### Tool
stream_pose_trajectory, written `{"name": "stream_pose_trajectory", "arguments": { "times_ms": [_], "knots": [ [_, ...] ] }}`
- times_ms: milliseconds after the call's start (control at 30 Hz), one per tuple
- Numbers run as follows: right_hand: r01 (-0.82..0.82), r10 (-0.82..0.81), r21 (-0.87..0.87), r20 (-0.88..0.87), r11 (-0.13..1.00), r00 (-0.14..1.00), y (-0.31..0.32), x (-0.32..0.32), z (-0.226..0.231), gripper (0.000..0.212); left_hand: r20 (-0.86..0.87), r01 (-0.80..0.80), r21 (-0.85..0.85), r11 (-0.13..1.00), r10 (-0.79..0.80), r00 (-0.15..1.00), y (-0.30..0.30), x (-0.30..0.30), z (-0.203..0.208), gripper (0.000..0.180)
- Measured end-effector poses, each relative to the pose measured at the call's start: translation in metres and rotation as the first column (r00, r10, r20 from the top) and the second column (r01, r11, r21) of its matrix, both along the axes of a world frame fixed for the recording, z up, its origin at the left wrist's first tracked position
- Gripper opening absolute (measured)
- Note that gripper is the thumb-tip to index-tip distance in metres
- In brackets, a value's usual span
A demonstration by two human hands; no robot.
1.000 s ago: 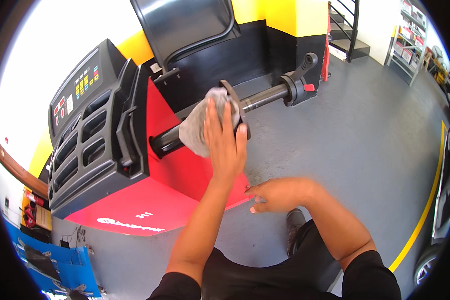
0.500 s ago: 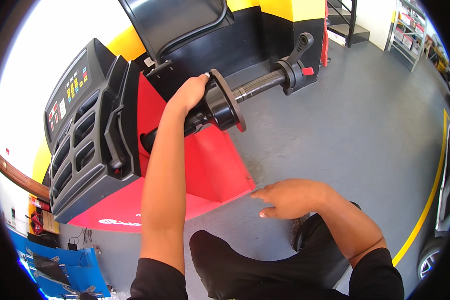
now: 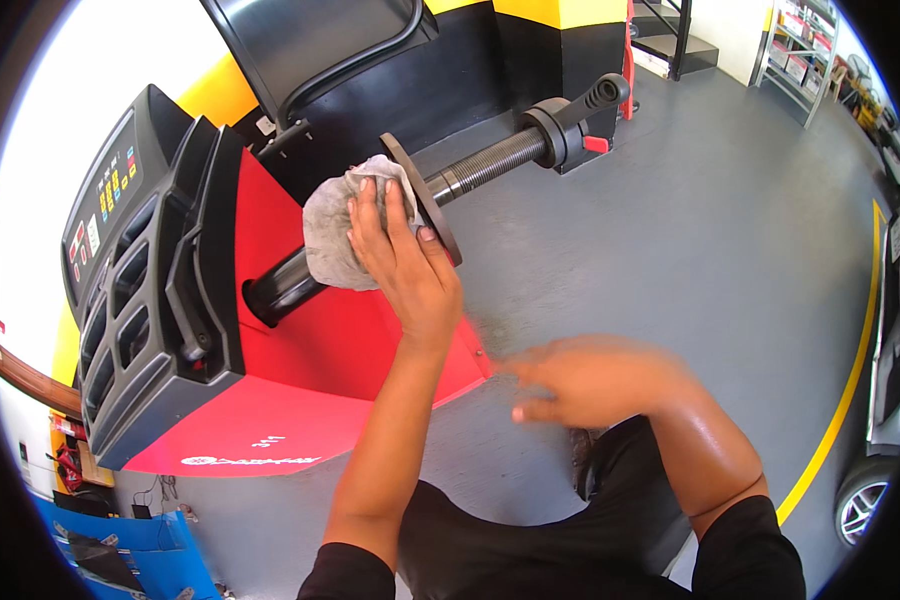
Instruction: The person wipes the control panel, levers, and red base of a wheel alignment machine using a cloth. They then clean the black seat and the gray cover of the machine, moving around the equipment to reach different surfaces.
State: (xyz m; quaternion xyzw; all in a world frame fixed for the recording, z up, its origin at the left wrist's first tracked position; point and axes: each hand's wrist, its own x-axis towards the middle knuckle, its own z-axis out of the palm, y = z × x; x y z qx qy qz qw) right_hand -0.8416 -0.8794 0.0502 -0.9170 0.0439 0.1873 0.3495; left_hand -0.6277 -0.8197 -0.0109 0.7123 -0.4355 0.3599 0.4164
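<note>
A greyish-white rag (image 3: 332, 235) covers the black hub behind the round flange (image 3: 422, 198) on the wheel balancer's shaft. My left hand (image 3: 400, 245) presses it there, its fingers bent over the cloth and the hub. Out past the flange, the threaded shaft (image 3: 495, 163) carries a quick nut (image 3: 555, 135) with a black handle and a red lever. The smooth black sleeve (image 3: 285, 285) shows between the rag and the red housing. My right hand (image 3: 600, 382) hangs free above my knee, near the housing's corner, empty and slightly blurred, fingers stretched out and thumb apart.
The balancer's red body (image 3: 300, 415) and dark weight tray with control panel (image 3: 155, 270) stand at left. A black wheel guard (image 3: 320, 50) rises behind. A car wheel (image 3: 860, 508) is at far right beyond a yellow floor line (image 3: 838, 430). Blue equipment (image 3: 160, 545) sits lower left.
My left hand has come round to the near side of the hub, and the rag now shows under it. The balancer sits slightly further left in view. My right hand stays nearly in place.
</note>
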Motion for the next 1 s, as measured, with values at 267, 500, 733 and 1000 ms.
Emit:
{"name": "stream_pose_trajectory", "arguments": {
  "times_ms": [267, 500, 733, 1000],
  "knots": [
    [0.051, -0.055, -0.05, -0.089, 0.997, 0.994, -0.009, 0.006, 0.007, 0.061, -0.368, 0.15, 0.285, 0.947, -0.036, 0.929, -0.004, 0.046, 0.077, 0.043],
    [0.014, -0.014, 0.008, 0.009, 1.0, 1.0, -0.01, 0.013, -0.007, 0.063, -0.027, -0.014, 0.142, 0.99, 0.018, 0.999, 0.003, -0.008, 0.029, 0.046],
    [-0.01, 0.011, -0.007, 0.028, 1.0, 1.0, -0.007, 0.014, -0.017, 0.063, 0.049, 0.111, 0.029, 0.993, -0.112, 0.992, 0.002, 0.018, 0.015, 0.05],
    [0.275, -0.27, -0.028, 0.119, 0.961, 0.955, -0.045, 0.013, -0.002, 0.048, -0.569, 0.229, 0.347, 0.91, 0.01, 0.822, -0.005, 0.074, 0.097, 0.037]
  ]
}}
